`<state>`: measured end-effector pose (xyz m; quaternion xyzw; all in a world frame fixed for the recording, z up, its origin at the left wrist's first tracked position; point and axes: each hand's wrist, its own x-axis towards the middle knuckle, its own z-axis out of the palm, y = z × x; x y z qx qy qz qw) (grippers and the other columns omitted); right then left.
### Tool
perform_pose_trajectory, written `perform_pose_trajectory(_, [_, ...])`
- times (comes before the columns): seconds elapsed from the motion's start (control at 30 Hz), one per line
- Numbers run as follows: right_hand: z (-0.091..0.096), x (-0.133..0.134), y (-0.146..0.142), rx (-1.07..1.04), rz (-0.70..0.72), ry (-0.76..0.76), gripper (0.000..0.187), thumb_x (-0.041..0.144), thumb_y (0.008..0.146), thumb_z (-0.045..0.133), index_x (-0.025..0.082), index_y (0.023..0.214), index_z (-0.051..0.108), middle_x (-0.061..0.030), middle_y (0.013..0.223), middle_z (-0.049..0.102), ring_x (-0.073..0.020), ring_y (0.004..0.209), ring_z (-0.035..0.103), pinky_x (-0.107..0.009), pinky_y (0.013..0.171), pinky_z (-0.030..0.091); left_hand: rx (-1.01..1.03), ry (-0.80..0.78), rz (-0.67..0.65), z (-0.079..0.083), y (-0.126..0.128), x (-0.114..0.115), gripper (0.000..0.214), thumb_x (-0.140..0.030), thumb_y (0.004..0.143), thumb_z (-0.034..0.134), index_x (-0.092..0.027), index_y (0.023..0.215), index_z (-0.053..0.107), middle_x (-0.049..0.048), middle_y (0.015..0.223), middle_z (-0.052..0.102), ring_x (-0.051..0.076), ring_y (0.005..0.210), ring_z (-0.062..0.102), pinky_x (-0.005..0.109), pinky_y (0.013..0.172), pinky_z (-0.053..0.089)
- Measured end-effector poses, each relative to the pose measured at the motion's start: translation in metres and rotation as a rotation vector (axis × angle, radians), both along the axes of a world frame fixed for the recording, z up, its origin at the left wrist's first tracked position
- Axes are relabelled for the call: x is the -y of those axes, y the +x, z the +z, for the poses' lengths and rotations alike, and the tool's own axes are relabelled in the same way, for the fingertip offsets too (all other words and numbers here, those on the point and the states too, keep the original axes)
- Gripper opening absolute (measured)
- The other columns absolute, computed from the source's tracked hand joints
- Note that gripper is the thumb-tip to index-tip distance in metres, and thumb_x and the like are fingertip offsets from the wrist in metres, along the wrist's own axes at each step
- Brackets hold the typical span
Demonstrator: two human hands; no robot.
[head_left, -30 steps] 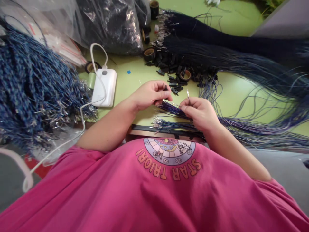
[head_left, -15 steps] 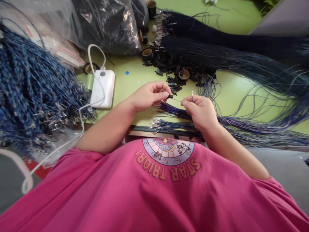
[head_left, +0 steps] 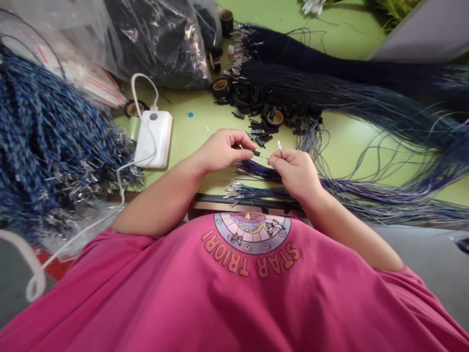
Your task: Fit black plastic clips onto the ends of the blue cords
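Observation:
My left hand pinches a small black connector housing between thumb and fingers. My right hand is closed on thin blue wires with metal terminals; one terminal sticks up above the fingers, another points at the connector. The two hands are almost touching over a bundle of blue-purple wires that lies on the green table just in front of me. A second layer of terminal-tipped wires rests at the table's near edge.
A heap of black connectors and tape rolls lies beyond my hands. Long dark wire bundles fan off to the right. At the left stand a white power bank with cable, a twisted blue wire pile and plastic bags.
My hands have drawn closer together, the right one bringing a wire terminal up to the connector in the left. The view shifted slightly.

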<state>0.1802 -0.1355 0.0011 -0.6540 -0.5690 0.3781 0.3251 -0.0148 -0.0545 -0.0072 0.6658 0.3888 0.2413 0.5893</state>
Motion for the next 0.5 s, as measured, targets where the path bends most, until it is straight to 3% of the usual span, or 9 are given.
perform_pose_trajectory(0.2, [-0.0006, -0.0015, -0.0049, -0.005, 0.027, -0.053, 0.022, 0.029, 0.08, 0.055, 0.016, 0.062, 0.058, 0.0053, 0.054, 0.042, -0.0091, 0.056, 0.038, -0.027, 0.058, 0.028, -0.031, 0.082, 0.023, -0.0033, 0.0027, 0.0011, 0.018, -0.024, 0.065, 0.078, -0.013, 0.078, 0.072, 0.0033, 0.078, 0.073, 0.013, 0.073, 0.065, 0.028, 0.074, 0.052])
perform_pose_trajectory(0.5, [-0.005, -0.0082, -0.0053, -0.112, 0.079, -0.151, 0.018, 0.03, 0.076, 0.059, 0.016, 0.065, 0.061, 0.0064, 0.051, 0.044, -0.0074, 0.05, 0.037, -0.025, 0.052, 0.028, -0.115, 0.126, -0.051, -0.0042, 0.0025, -0.0001, 0.018, -0.025, 0.069, 0.075, -0.013, 0.082, 0.074, 0.0033, 0.081, 0.074, 0.013, 0.073, 0.064, 0.028, 0.074, 0.05])
